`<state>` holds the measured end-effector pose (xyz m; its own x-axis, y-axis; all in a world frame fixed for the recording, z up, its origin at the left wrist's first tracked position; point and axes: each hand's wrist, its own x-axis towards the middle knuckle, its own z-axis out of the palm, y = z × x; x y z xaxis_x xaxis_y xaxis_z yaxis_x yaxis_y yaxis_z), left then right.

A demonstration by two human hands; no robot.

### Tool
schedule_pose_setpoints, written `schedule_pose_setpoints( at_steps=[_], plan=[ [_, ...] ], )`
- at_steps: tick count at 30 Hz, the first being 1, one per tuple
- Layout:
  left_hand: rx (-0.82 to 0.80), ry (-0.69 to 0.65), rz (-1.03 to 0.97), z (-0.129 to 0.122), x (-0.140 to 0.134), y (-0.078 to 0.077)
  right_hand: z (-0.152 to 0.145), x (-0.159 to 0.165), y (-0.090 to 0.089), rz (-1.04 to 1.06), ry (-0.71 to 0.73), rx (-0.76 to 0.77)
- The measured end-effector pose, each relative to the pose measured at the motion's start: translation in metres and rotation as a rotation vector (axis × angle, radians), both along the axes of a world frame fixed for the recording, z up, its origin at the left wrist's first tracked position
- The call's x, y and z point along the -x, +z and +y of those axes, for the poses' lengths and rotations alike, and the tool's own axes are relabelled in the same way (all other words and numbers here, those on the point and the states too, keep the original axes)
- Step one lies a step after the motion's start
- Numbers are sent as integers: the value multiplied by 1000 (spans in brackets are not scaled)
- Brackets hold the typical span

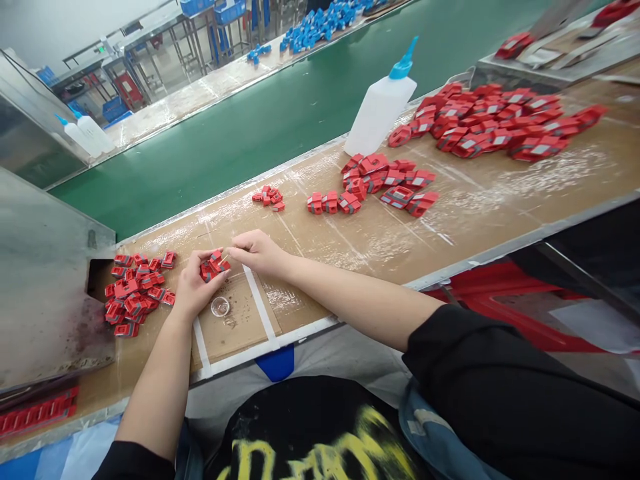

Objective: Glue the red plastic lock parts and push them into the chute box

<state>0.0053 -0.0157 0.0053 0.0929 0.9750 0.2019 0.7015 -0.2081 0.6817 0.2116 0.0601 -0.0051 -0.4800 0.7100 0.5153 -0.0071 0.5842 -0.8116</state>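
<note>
My left hand [193,287] is closed around a small red plastic part [212,267] with grey bands. Against that part, my right hand [257,253] pinches a thin pale stick [224,259], its tip touching or very near the red surface. A small round clear dish [220,307] sits on the cardboard just below the hands. To the left lies a pile of similar red and grey parts [135,290], beside my left hand. Beyond my right hand is a little cluster of smaller red pieces [269,197].
A white squeeze bottle [381,110] with blue nozzle stands by a green conveyor belt [225,120]. Larger heaps of red parts [490,123] lie to the right. A metal housing [50,280] borders the left side. Blue parts [325,27] lie across the belt.
</note>
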Motion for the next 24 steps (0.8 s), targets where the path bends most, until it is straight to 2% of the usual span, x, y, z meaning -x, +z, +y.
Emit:
schedule_pose_setpoints(
  at_steps=[3, 5, 8, 11, 13, 15, 19, 20, 22, 24],
  plan=[
    [2, 10, -52, 1, -1, 0, -4, -3, 4, 10, 16, -48],
    [4, 18, -126, 2, 0, -1, -10, -4, 7, -66, 157, -99],
    [-6, 91, -182, 4, 1, -4, -25, 0, 8, -328, 360, -229],
    [-46, 187, -185, 5, 3, -7, -36, 5, 8, -561, 357, -379],
    [-53, 196, -199, 6, 5, -8, -36, 5, 10, -655, 329, -433],
    [-60, 184, -204, 8, 6, -10, -24, 1, 14, -704, 198, -423],
    [-65, 163, -230, 11, 7, -13, 32, -18, 28, -822, -373, -371],
    [-59, 162, -256, 10, 7, -13, 48, -22, 31, -895, -470, -369],
    [-41, 161, -323, 6, 5, -14, 73, -29, 32, -1078, -542, -363],
    [-11, 139, -378, 0, 5, -16, 90, -32, 23, -1223, -519, -354]
  ],
)
